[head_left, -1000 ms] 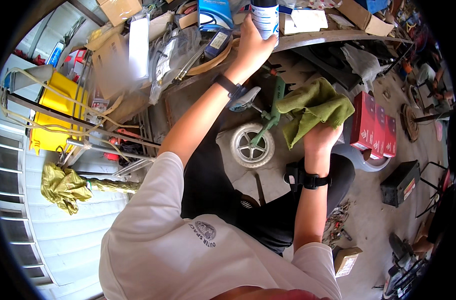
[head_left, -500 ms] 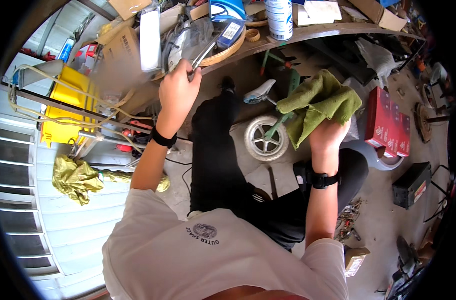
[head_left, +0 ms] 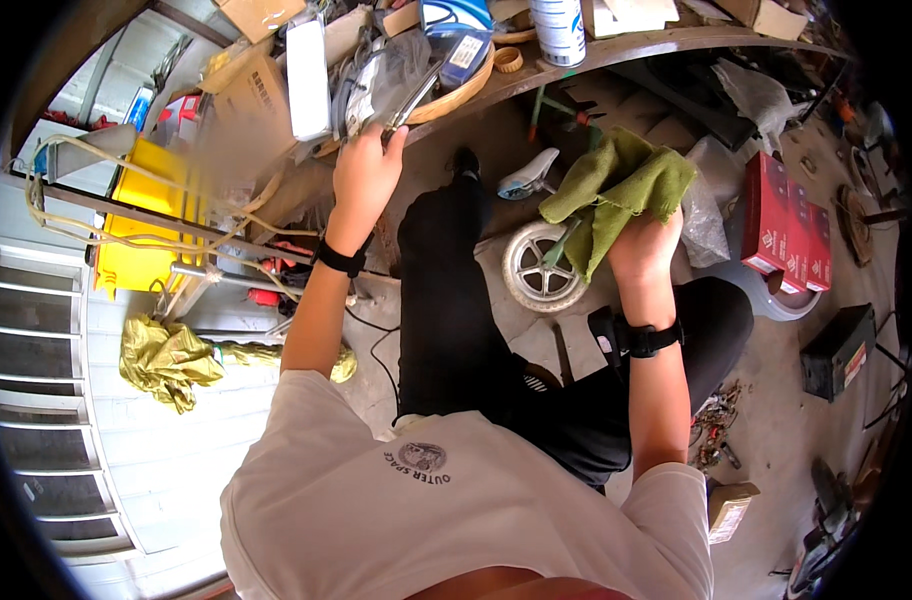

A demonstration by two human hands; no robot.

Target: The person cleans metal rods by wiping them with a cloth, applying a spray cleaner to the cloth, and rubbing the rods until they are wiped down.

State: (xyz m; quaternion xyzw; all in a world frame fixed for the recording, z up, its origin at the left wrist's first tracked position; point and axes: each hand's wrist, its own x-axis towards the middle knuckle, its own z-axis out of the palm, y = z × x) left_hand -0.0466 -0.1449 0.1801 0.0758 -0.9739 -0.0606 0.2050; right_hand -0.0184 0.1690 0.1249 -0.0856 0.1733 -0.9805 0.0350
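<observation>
My left hand [head_left: 366, 180] is closed around one end of a slim, shiny metal hand tool [head_left: 413, 97]; its exact kind is not clear. The tool slants up and away, over the rim of a wicker basket [head_left: 468, 92] at the bench's front edge. In my right hand [head_left: 648, 245] is a crumpled olive-green cloth [head_left: 621, 190] with frayed edges, gripped from below. It hangs in the air above my bent knee and covers most of the fingers. Inside the basket lie a dark blue box [head_left: 464, 58] and clear plastic bags.
A small green bike's white wheel [head_left: 544, 268] and saddle [head_left: 528, 174] are below the bench. On the bench stand a spray can [head_left: 559, 32] and a white box [head_left: 308, 80]. Red boxes [head_left: 776, 225] sit at the right, a yellow bin [head_left: 141, 225] at the left.
My right hand has drawn the green cloth left and slightly nearer to my body. My left hand keeps its hold on the metal tool at the basket. The whole view has shifted a little.
</observation>
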